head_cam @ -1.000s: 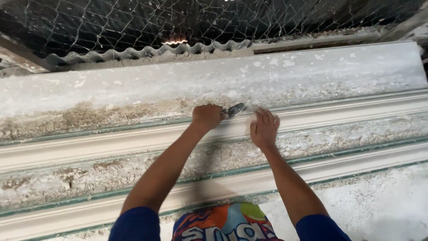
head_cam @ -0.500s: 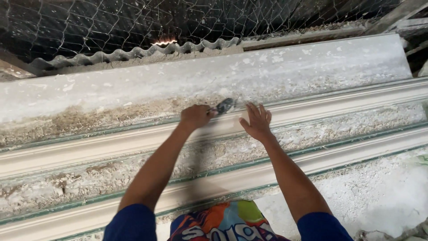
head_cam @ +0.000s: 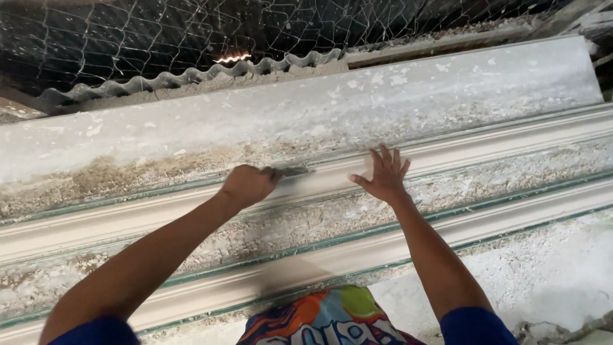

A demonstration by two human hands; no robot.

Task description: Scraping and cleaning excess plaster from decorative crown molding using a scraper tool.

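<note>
Scraping step in hand — left hand (head_cam: 248, 185) fisted around scraper (head_cam: 292, 171), blade on plaster moulding (head_cam: 485, 144); right hand (head_cam: 385, 176) splayed flat, steadying it. Next move likely needs even stroke along profile.

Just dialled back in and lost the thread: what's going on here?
A person leans over long white plaster mouldings lying side by side on a crumb-strewn bench. The left hand grips a small scraper, its blade laid on the upper moulding. The right hand rests open, fingers spread, on that same moulding just beside the blade. Wire mesh and a corrugated sheet run along the far side.
</note>
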